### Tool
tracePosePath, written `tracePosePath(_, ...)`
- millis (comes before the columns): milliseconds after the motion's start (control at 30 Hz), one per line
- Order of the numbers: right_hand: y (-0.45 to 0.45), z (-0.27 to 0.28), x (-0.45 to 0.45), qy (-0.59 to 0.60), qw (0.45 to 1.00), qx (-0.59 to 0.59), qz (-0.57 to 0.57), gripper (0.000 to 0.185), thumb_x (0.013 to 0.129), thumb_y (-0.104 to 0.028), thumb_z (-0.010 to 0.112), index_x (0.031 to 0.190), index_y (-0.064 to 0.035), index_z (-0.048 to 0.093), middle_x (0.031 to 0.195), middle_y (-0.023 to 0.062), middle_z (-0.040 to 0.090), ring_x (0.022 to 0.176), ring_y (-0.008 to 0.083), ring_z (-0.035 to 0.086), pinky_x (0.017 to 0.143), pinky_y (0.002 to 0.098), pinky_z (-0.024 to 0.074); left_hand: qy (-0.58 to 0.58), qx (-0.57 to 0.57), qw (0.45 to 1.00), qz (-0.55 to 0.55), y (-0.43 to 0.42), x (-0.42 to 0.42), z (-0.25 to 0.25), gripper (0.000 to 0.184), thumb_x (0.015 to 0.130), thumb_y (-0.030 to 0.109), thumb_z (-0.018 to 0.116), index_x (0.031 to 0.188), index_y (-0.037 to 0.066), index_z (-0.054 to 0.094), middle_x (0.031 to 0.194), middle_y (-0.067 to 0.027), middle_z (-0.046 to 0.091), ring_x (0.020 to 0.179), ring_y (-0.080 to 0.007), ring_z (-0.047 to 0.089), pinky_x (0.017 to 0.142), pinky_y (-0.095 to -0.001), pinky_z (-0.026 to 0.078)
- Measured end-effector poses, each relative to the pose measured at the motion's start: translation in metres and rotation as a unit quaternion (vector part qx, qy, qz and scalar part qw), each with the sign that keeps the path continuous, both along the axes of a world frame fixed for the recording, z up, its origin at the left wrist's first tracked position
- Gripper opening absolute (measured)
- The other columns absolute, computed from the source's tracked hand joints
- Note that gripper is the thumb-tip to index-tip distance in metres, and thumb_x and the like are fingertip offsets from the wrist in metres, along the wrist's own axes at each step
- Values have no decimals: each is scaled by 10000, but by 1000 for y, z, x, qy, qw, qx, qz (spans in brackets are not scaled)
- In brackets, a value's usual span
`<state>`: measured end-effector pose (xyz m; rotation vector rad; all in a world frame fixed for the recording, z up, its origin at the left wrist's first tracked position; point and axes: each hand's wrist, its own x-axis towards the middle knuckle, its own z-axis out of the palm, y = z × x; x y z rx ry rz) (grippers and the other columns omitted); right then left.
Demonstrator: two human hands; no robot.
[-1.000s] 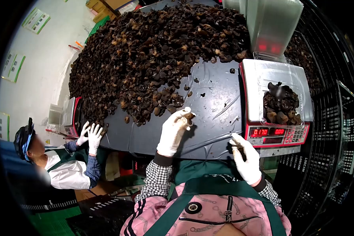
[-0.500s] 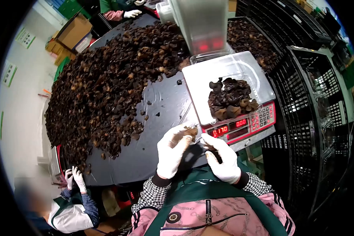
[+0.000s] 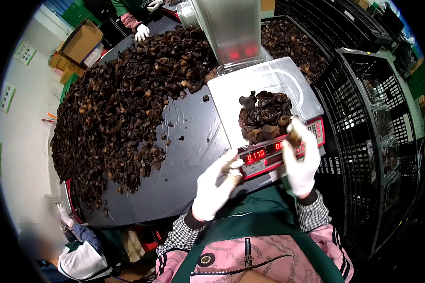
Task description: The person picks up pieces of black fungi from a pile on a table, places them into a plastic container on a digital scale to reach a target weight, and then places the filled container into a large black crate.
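A white-gloved right hand pinches a small brown piece above the near side of a red, silver-topped digital scale; the white-gloved left hand curls at left, its grip unclear.

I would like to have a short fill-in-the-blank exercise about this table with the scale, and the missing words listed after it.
1. The left number on the display of the scale reads ____.
2. The person's left hand and right hand both wear gloves of ____ colour.
3. Of these two hands, the ____ one partly hides the scale's keypad.
4. The word printed on the black crates is ____.

Missing words: 0.170; white; right; LOSCAM.
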<state>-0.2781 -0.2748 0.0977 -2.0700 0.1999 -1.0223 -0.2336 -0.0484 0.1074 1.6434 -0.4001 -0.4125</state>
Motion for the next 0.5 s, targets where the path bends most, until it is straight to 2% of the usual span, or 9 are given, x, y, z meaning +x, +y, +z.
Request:
tracePosePath(100, -26, -7, 24, 18, 997, -20, -70, 515, 845, -7, 778, 1333, 8, 614, 1211, 152, 664, 1076, 274, 652, 944, 363, 527, -7, 25, 998, 64, 21, 5, -14, 446, 1007, -12, 597, 1447, -36, 525, 1304, -139, 660, 1138, -189, 659, 983, -322, 524)
tracePosePath(133, -31, -8, 32, 29, 998, -20, -60, 522, 848, -47, 791, 1338, -7, 615, 1207, 155, 661, 1096, 292, 645, 970, 390, 517, 5, 24, 996, 81, 27, 4, -15, 444, 1009, -10, 593, 1447, -36, 525, 1318, -140, 653, 1142, -189, 659, 973, -316, 525)
tracePosePath(167, -32, -4, 35, 47, 992, -90, -78, 523, 850, -79, 797, 1337, -17, 618, 1215, 158, 658, 1134, 305, 629, 1003, 414, 499, 15, 23, 995, 99, 32, 4, -18, 442, 1010, -8, 590, 1447, -37, 524, 1332, -141, 646, 1145, -188, 659, 963, -309, 526)
tracePosePath(233, -37, -8, 38, 61, 995, -78, -20, 509, 859, -93, 788, 1336, -22, 622, 1263, 157, 640, 1177, 313, 609, 1035, 423, 478, 20, 12, 993, 118, 41, 2, -22, 426, 1019, -1, 579, 1441, -34, 531, 1326, -134, 651, 1139, -177, 660, 939, -291, 527)
tracePosePath(333, -41, -15, 34, 59, 990, -128, -27, 464, 884, -70, 754, 1329, -27, 630, 1285, 157, 636, 1208, 313, 600, 1048, 415, 476, 30, 20, 989, 144, 49, 3, -24, 401, 1031, 18, 572, 1431, -16, 551, 1258, -116, 686, 1093, -154, 663, 918, -277, 526)
tracePosePath(500, -43, -16, 28, 44, 994, -69, -68, 393, 926, -5, 673, 1317, -33, 643, 1295, 157, 643, 1241, 297, 595, 1085, 403, 460, 14, -8, 987, 161, 49, 19, -29, 383, 1031, 40, 592, 1410, -15, 575, 1203, -113, 708, 1061, -145, 668, 918, -279, 531)
